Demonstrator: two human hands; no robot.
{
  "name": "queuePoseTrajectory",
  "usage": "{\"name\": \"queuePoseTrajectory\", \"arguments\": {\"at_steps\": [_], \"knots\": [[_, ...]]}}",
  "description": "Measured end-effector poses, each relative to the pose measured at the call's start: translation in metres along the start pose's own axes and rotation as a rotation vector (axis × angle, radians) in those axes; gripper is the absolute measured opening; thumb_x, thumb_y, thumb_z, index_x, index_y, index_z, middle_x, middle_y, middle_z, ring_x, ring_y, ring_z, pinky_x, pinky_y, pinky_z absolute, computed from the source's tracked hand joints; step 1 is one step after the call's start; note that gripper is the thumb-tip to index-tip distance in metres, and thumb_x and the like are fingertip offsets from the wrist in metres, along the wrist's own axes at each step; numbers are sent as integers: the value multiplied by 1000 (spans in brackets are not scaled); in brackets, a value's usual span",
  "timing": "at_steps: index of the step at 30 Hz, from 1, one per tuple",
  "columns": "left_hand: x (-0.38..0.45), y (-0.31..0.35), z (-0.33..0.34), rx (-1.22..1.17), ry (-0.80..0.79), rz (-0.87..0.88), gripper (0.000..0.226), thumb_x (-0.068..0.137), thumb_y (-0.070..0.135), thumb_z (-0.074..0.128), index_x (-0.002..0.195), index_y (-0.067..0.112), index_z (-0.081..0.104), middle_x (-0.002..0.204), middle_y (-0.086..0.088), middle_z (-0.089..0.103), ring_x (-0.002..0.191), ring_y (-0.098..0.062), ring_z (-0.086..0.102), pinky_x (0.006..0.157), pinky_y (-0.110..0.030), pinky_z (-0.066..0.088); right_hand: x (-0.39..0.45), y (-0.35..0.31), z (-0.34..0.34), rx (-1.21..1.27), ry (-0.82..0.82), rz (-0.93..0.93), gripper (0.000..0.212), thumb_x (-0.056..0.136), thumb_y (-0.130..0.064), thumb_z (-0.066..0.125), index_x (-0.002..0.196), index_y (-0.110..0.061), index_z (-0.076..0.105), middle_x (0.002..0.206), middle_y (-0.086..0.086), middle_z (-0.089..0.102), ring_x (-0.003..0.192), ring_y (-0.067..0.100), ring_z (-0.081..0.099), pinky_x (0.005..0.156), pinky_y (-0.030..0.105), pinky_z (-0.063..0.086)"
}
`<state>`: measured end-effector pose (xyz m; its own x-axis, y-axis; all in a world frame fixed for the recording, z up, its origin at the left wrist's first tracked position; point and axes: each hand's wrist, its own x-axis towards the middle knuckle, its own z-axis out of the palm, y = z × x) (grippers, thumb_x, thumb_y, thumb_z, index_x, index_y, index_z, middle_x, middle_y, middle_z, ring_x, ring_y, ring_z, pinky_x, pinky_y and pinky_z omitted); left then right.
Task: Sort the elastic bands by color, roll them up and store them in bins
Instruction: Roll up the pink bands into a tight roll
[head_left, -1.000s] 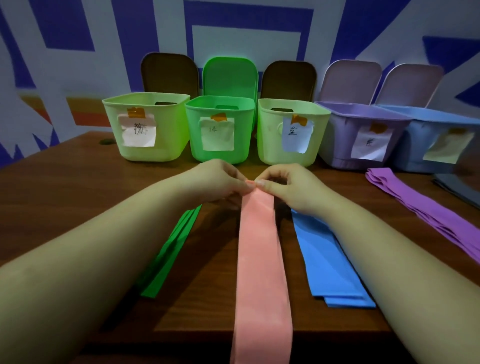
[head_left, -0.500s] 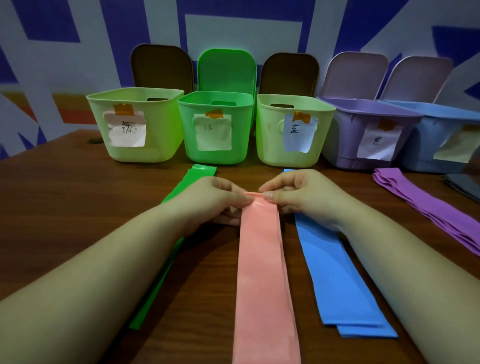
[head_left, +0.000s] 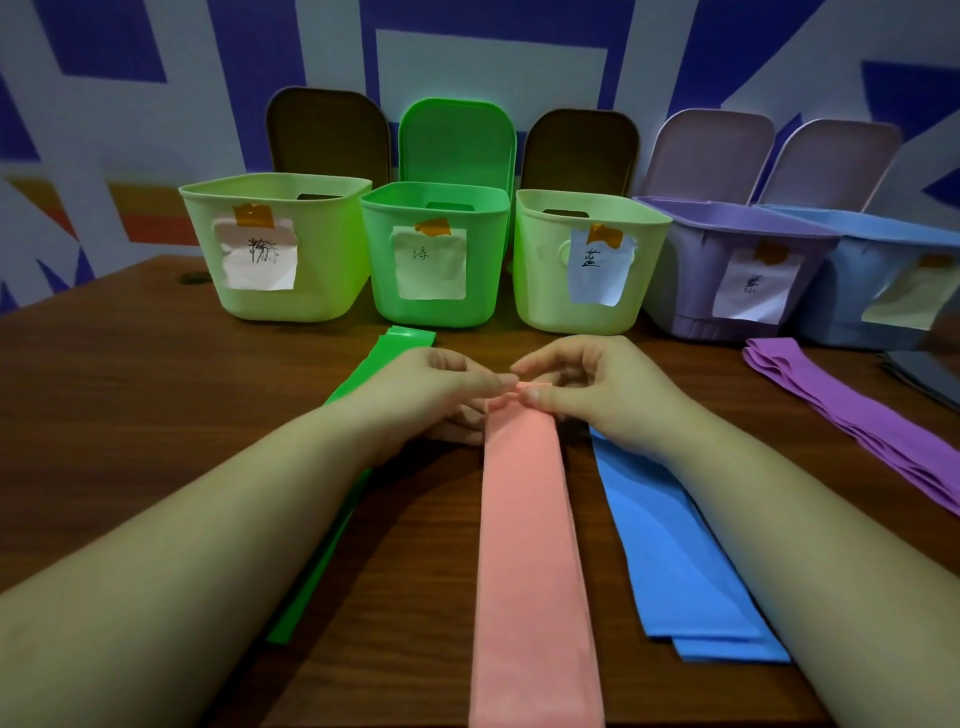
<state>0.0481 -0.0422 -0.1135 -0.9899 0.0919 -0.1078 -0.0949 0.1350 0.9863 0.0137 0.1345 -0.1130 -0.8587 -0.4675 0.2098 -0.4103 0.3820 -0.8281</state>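
So the pink band's (head_left: 524, 519) far end is pinched by left hand (head_left: 436, 395) and right hand (head_left: 597, 389). It looks soft and floppy, so it's best rolled tight from that end.

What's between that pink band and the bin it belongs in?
Nothing visible blocks it. Both hands, left and right, pinch the pink band's far end. Bare table lies between them and the leftmost bin. Its lid stands open. The green band lies flat beside.

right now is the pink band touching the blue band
Apart. The head view shows a strip of bare brown table between the pink band and the blue band along their whole visible length.
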Motion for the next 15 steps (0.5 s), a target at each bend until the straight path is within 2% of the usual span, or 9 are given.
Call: {"name": "queuePoseTrajectory", "arguments": {"at_steps": [3, 6, 10, 15], "knots": [[-1, 0, -1, 16, 5, 31, 4, 83, 13, 66, 81, 11, 64, 66, -5, 59, 58, -10, 58, 59, -21, 56, -1, 0, 0, 35, -12, 14, 20, 80, -10, 72, 99, -18, 70, 90, 9, 71, 78, 13, 64, 75, 26, 54], [-1, -1, -1, 21, 26, 62, 3, 82, 10, 67, 81, 10, 64, 61, -5, 54, 55, -8, 57, 56, -18, 55, 0, 1, -1, 53, -43, 63, 15, 82, -15, 70, 96, -17, 72, 81, 2, 71, 75, 15, 65, 71, 28, 56], [-3, 0, 0, 27, 10, 75, 3, 82, 10, 67, 83, 9, 64, 64, -6, 54, 59, -10, 57, 58, -20, 56, -1, 0, -3, 90, -44, 89, 9, 83, -10, 68, 91, -13, 72, 74, 0, 71, 71, 14, 65, 69, 28, 56], [-2, 0, 0, 35, 30, 100, 9, 80, 4, 68, 83, 12, 64, 64, -6, 55, 56, -9, 55, 54, -20, 53, -3, -3, -2, -11, -4, -10, 10, 81, -8, 70, 90, -13, 70, 75, 5, 67, 58, 9, 57, 57, 21, 50]]}}
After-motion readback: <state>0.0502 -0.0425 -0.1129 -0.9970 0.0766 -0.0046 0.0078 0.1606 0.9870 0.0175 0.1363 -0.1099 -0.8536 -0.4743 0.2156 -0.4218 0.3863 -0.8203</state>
